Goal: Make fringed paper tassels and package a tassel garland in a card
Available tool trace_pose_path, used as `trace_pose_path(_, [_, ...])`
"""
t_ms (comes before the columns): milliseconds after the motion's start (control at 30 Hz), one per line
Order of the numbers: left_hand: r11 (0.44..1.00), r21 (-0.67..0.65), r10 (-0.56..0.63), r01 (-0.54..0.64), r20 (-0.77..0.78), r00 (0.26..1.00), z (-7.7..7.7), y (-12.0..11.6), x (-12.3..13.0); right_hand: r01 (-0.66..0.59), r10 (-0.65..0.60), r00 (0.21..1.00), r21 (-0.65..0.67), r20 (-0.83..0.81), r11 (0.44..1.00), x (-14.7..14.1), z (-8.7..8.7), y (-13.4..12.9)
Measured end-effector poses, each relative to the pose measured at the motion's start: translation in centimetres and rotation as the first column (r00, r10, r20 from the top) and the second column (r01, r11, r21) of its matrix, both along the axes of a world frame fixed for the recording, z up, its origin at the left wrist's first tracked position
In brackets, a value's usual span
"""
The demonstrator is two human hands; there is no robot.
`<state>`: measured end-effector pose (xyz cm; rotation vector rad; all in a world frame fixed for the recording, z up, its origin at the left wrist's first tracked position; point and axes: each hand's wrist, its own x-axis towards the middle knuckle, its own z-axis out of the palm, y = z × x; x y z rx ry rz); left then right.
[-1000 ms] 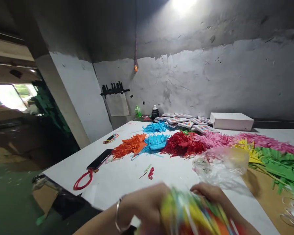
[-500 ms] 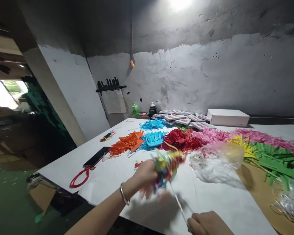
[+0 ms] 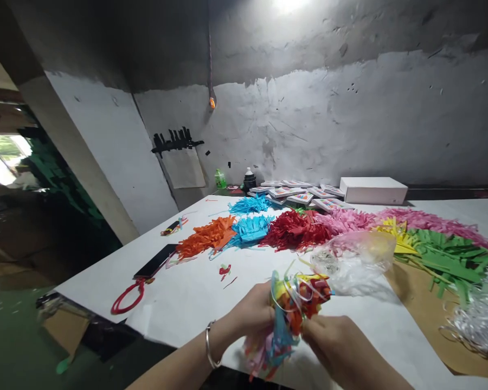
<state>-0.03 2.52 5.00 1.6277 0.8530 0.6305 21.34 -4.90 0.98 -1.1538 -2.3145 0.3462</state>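
Note:
A bundle of multicoloured paper strips hangs over the near edge of the white table, with thin pale string looped across its top. My left hand, with a silver bangle at the wrist, is closed round the bundle's left side. Against its right side, my right hand is closed with fingertips pinched at the strips; whether string or paper is between them is hidden. Small red scraps lie on the paper behind my left hand.
Fringed paper lies in a row: orange, blue, red, pink and green. A clear plastic bag, a phone, a white box and white string are also on the table.
My right hand has moved up from the near edge to the bundle, where a taut white string ran between them. The bundle and my left hand are lower and nearer.

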Motion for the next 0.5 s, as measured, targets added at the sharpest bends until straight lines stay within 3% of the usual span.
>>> trace_pose_path(133, [0.977,0.190,0.094,-0.092,-0.005,0.996,-1.7,-1.6,2.0,0.155,-0.095,0.947,0.176,-0.308,0.972,-0.1,1.6,-0.1])
trace_pose_path(200, [0.942,0.295,0.180,-0.163,-0.033,0.983,-2.3,-2.7,3.3,0.289,-0.161,0.880,0.236,-0.446,0.928,-0.8,1.2,0.0])
trace_pose_path(267, [0.918,0.357,0.189,-0.171,-0.016,0.982,-3.0,-3.9,4.7,0.436,-0.246,0.809,0.264,-0.533,0.860,-1.6,0.0,0.0])
trace_pose_path(367, [0.941,0.332,0.018,-0.061,0.130,0.991,-4.4,-5.1,6.3,0.576,-0.338,0.719,0.249,-0.607,0.779,-1.7,-2.1,-0.1])
trace_pose_path(433, [0.972,0.218,-0.148,0.093,0.249,0.957,-5.3,-5.2,6.5,0.603,-0.374,0.699,0.222,-0.610,0.766,-0.8,-3.3,-0.2])
trace_pose_path(500, [0.971,0.101,-0.235,0.216,0.257,0.937,-6.0,-4.6,6.1,0.610,-0.415,0.719,0.221,-0.558,0.761,0.7,-4.4,-0.3])
